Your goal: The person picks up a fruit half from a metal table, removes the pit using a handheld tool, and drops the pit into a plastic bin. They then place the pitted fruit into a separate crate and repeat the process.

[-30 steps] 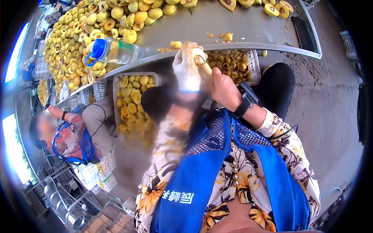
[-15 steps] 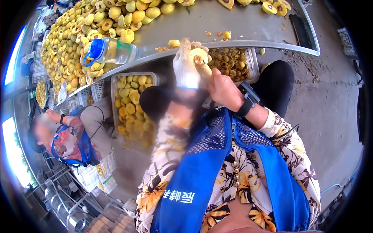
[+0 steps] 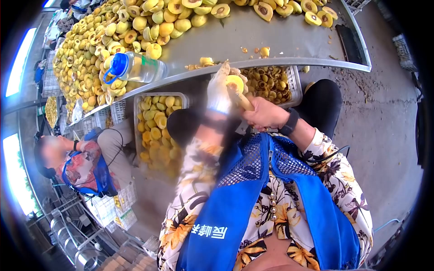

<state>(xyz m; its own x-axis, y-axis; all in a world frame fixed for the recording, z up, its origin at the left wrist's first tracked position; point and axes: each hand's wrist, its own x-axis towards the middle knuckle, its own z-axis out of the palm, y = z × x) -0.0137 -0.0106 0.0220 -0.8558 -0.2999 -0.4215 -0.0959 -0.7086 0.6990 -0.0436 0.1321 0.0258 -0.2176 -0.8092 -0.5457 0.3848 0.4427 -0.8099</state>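
Note:
My left hand [image 3: 219,92], in a whitish glove, holds a yellow fruit half [image 3: 234,82] near the table's front edge. My right hand [image 3: 267,113] is bare, with a dark band on the wrist, and its fingers wrap round the wooden handle of a tool [image 3: 245,103]. The tool's far end meets the cut face of the fruit; its tip is hidden there. Just beyond the gloved hand, a few fruit pieces [image 3: 206,61] lie on the metal table [image 3: 239,31]. Below the table edge sits a crate of brownish-yellow fruit pieces [image 3: 266,83].
A large fruit heap [image 3: 90,58] covers the table's left part, with a blue-capped bottle [image 3: 138,67] at its edge. A crate of yellow halves [image 3: 156,119] stands below. A seated person [image 3: 90,165] is at the left. My knee [image 3: 323,97] is beside the right crate.
The table, bottle and crates appear slightly lower in the view. Both hands have also shifted downward in the frame, still holding the fruit and the tool together.

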